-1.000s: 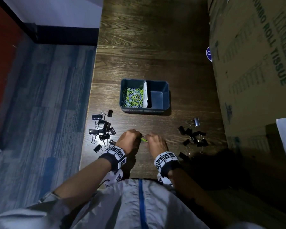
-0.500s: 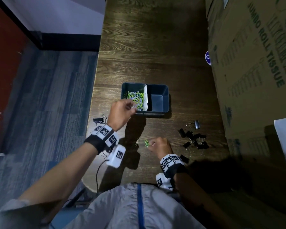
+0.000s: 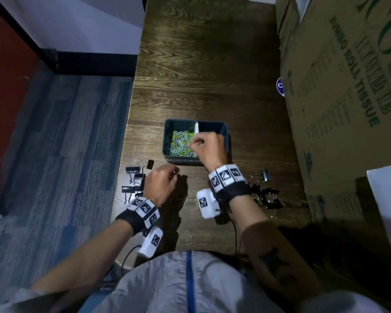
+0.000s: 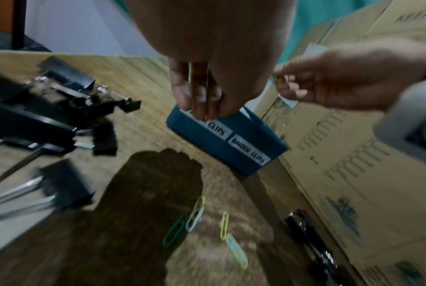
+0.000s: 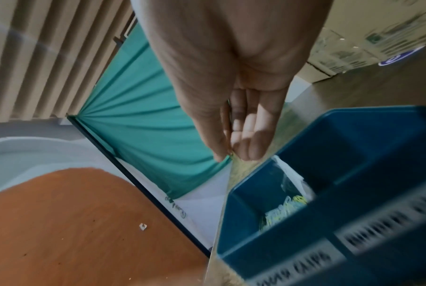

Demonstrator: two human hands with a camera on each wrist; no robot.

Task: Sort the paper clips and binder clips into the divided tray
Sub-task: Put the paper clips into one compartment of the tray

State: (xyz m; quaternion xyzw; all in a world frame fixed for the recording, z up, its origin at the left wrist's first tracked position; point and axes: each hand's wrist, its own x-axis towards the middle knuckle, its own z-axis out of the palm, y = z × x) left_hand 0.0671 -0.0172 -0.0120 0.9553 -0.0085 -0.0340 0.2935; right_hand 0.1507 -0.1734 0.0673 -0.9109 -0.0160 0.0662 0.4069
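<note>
Blue tray [image 3: 167,141] right compartment hidden behind right hand [image 3: 209,147].

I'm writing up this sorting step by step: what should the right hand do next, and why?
Probably let go. The right hand hangs over the tray, pinching what looks like a small clip above the compartment of paper clips, so dropping it there fits. A few paper clips on the table remain.

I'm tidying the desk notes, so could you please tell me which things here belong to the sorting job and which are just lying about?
Belongs to the job:
divided tray
paper clips in the tray
loose paper clips
binder clips

Just lying about:
cardboard boxes
blue round sticker
</note>
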